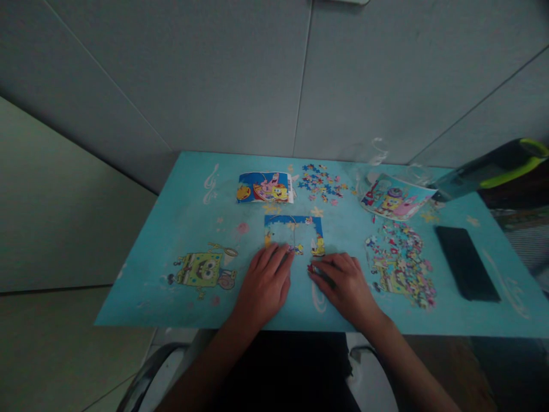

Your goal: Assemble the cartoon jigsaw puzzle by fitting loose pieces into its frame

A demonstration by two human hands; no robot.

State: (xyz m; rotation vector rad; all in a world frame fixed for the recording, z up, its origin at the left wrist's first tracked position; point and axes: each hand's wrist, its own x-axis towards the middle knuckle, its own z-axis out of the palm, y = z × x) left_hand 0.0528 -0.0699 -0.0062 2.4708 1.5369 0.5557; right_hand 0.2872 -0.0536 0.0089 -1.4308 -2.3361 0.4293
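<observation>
A half-built jigsaw frame (294, 224) lies in the middle of the blue cartoon-printed table (171, 229). My left hand (265, 284) rests flat on the table, fingers stretched, their tips at the frame's lower left edge. My right hand (344, 286) lies beside it with fingers curled over a small dark-red puzzle piece (311, 268) just below the frame's lower right corner. A heap of loose pieces (403, 263) lies right of my right hand. Another small scatter of pieces (322, 183) sits behind the frame.
A printed reference picture (265, 187) lies at the back. A clear tub with a cartoon label (397, 197) lies tipped at the back right. A black phone (466, 261) and a dark bottle with a green band (493, 169) are at the right. Grey wall panels stand behind.
</observation>
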